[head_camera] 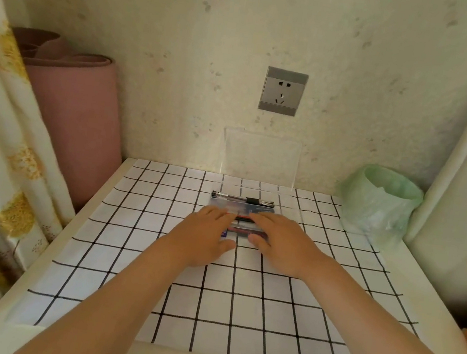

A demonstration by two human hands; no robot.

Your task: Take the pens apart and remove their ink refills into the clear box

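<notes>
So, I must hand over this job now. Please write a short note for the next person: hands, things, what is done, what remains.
Left hand and right hand: both lie flat on a clear pack of pens; whether they grip it is unclear.
Clear box: open against the wall, lid up, one whole black pen at its front.
Done: nothing visibly taken apart.
Left: dismantle every pen, put refills into the box.

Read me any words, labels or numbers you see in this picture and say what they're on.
No text here can be read.
Pen packs under the hands: a small blue label patch, too blurred to read.
Black pen: no legible marking.
Wall socket: no visible lettering.
</notes>
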